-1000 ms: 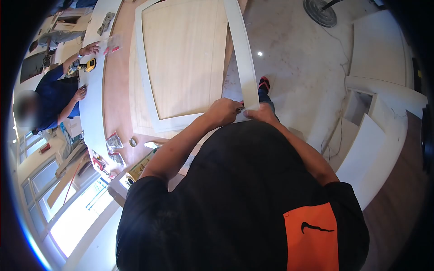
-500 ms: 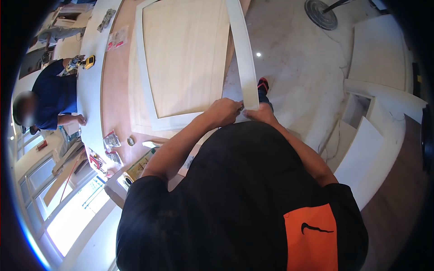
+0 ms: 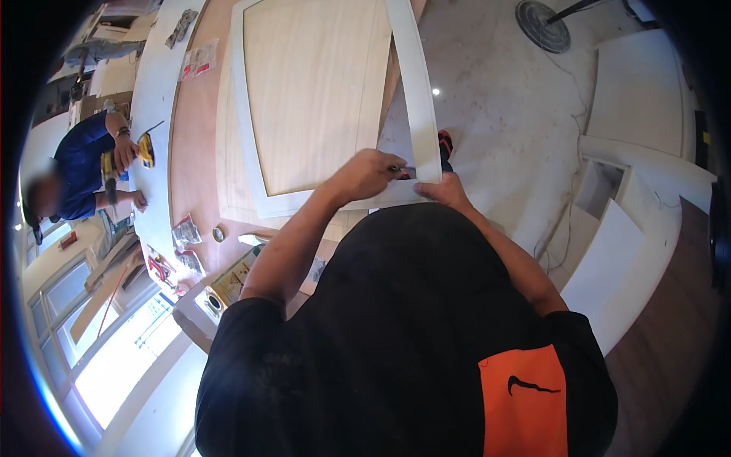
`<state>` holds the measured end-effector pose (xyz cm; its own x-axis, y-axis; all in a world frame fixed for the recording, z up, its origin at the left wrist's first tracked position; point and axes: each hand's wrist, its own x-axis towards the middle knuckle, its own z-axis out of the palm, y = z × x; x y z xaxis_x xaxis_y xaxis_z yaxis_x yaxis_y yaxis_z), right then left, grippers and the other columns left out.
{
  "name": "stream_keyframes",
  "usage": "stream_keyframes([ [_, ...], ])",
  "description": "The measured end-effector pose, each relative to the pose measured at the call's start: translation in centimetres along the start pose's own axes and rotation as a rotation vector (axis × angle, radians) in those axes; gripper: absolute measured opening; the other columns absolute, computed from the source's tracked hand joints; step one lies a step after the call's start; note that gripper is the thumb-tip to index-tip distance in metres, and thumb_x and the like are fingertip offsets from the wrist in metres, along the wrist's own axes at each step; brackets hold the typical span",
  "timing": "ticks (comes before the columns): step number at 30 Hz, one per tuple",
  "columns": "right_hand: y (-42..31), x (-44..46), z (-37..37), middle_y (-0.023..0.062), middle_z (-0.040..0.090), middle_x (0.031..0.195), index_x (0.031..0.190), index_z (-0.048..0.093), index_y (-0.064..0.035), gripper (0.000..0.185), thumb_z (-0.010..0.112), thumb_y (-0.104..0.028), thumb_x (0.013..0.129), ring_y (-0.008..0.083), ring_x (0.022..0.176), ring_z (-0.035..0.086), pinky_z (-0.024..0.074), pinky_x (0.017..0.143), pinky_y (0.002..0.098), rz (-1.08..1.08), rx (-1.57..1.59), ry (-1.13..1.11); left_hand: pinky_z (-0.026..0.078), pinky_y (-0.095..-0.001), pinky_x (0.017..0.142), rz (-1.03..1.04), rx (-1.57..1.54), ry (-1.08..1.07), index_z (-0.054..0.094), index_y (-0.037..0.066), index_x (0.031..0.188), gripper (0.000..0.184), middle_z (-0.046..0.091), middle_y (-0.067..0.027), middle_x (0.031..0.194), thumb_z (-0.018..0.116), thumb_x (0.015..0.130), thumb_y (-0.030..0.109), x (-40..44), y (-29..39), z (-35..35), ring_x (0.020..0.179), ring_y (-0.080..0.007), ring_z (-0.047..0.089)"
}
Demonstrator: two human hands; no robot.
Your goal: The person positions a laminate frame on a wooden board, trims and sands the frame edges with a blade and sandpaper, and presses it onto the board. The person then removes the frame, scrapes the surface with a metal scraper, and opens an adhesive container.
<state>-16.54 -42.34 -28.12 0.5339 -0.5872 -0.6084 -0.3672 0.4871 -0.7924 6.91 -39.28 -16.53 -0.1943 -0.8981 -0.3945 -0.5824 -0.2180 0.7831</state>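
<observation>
A white rectangular frame (image 3: 423,99) lies over a pale wooden panel (image 3: 316,91), its near right corner close to my body. My left hand (image 3: 365,177) is closed around a small dark tool (image 3: 396,169) at the inner edge of that corner; the tool's exact kind is too small to tell. My right hand (image 3: 448,192) grips the outside of the same corner, thumb on top and the other fingers hidden below.
At the left a co-worker (image 3: 82,164) holds a yellow drill (image 3: 146,150) over a white board (image 3: 156,99). Small plastic bags (image 3: 185,231) and a tape roll (image 3: 218,234) lie on the worktable. A round metal base (image 3: 542,27) stands on the floor, beyond a cable.
My left hand has shifted slightly up and away from my right hand. The frame corner has moved slightly right. The co-worker's drill now points up in the view, nearer their other hand.
</observation>
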Motion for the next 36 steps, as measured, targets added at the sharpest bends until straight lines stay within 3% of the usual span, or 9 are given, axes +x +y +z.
stream_keyframes([
  [3, -0.3, 0.1, 0.3, 0.0062, 0.071, 0.083, 0.094, 0.073, -0.0011, 0.029, 0.08, -0.022, 0.076, 0.0123, 0.074, 0.064, 0.0505, 0.069, 0.0302, 0.012, 0.072, -0.035, 0.054, -0.0369, 0.08, -0.123, 0.033, 0.048, 0.068, -0.001, 0.115, 0.028, 0.071, -0.0225, 0.097, 0.064, 0.088, 0.007, -0.6, 0.2, -1.5, 0.088, -0.0331, 0.07],
  [8, -1.7, -0.2, 0.4, 0.0044, 0.071, 0.085, 0.098, 0.073, -0.0007, 0.028, 0.079, -0.02, 0.078, 0.0103, 0.075, 0.063, 0.0501, 0.069, 0.0277, -0.006, -0.049, -0.055, 0.051, -0.049, 0.083, 0.015, 0.218, -0.087, 0.071, 0.004, 0.109, 0.026, 0.069, -0.0241, 0.099, 0.06, 0.087, 0.015, 0.3, -1.6, 2.6, 0.09, -0.0436, 0.065],
  [16, -2.2, -1.0, 0.4, 0.0031, 0.071, 0.086, 0.099, 0.074, -0.0026, 0.025, 0.077, -0.02, 0.081, 0.0088, 0.074, 0.062, 0.0493, 0.068, 0.0266, 0.001, 0.067, -0.052, 0.051, -0.0512, 0.077, 0.028, 0.212, -0.073, 0.069, 0.008, 0.101, 0.019, 0.069, -0.0225, 0.091, 0.06, 0.085, 0.012, -1.6, -2.7, 2.6, 0.087, -0.043, 0.065],
  [20, 0.6, 0.5, -0.2, 0.0041, 0.07, 0.082, 0.096, 0.071, 0.0001, 0.027, 0.078, -0.021, 0.081, 0.0099, 0.075, 0.062, 0.0497, 0.067, 0.028, -0.212, -0.225, -0.083, 0.052, -0.0497, 0.075, 0.085, 0.25, -0.089, 0.072, 0.012, 0.109, 0.027, 0.069, -0.0225, 0.094, 0.061, 0.085, 0.012, -0.3, -2.0, 4.2, 0.084, -0.0421, 0.066],
  [24, -0.8, 0.0, 0.0, 0.0046, 0.069, 0.08, 0.095, 0.069, 0.0009, 0.028, 0.078, -0.021, 0.079, 0.0116, 0.075, 0.063, 0.0497, 0.065, 0.0293, 0.076, -0.241, -0.044, 0.052, -0.0482, 0.071, 0.13, 0.156, -0.013, 0.071, 0.009, 0.1, 0.019, 0.069, -0.0222, 0.089, 0.063, 0.083, 0.013, -0.7, -3.1, 5.4, 0.08, -0.0415, 0.067],
  [26, -0.3, 0.0, 0.2, 0.0108, 0.074, 0.087, 0.1, 0.074, -0.0031, 0.035, 0.079, -0.027, 0.075, 0.0208, 0.076, 0.07, 0.053, 0.07, 0.0355, 0.047, -0.32, 0.019, 0.052, -0.0472, 0.069, 0.19, 0.109, 0.04, 0.07, 0.007, 0.096, 0.017, 0.068, -0.0218, 0.086, 0.063, 0.082, 0.011, -1.2, -3.6, 4.7, 0.079, -0.0407, 0.067],
  [29, -2.2, -0.6, -0.3, 0.0052, 0.069, 0.078, 0.098, 0.072, -0.0023, 0.031, 0.078, -0.026, 0.079, 0.0113, 0.072, 0.064, 0.0511, 0.067, 0.0305, -0.03, -0.218, -0.047, 0.052, -0.0444, 0.069, 0.144, 0.096, -0.103, 0.072, 0.006, 0.104, 0.029, 0.069, -0.0216, 0.088, 0.062, 0.078, 0.005, 0.2, -3.1, 4.1, 0.081, -0.0396, 0.067],
  [32, -4.2, -0.5, -0.6, 0.003, 0.069, 0.078, 0.096, 0.071, 0.0002, 0.032, 0.077, -0.026, 0.079, 0.0094, 0.071, 0.062, 0.0509, 0.066, 0.0303, -0.079, -0.291, -0.036, 0.053, -0.0435, 0.072, 0.256, 0.016, 0.13, 0.073, 0.005, 0.103, 0.029, 0.07, -0.02, 0.09, 0.062, 0.076, 0.001, -0.7, -3.0, 3.5, 0.083, -0.0387, 0.067],
  [36, -4.5, 0.7, -2.4, 0.0027, 0.066, 0.097, 0.124, 0.064, 0.0021, 0.046, 0.071, -0.022, 0.085, 0.0119, 0.085, 0.06, 0.0492, 0.077, 0.0271, -0.086, -0.141, -0.119, 0.054, -0.0408, 0.075, 0.279, -0.124, 0.377, 0.071, 0.0, 0.105, 0.023, 0.071, -0.0198, 0.092, 0.064, 0.084, 0.006, -4.1, -0.4, -0.9, 0.082, -0.0347, 0.069],
])
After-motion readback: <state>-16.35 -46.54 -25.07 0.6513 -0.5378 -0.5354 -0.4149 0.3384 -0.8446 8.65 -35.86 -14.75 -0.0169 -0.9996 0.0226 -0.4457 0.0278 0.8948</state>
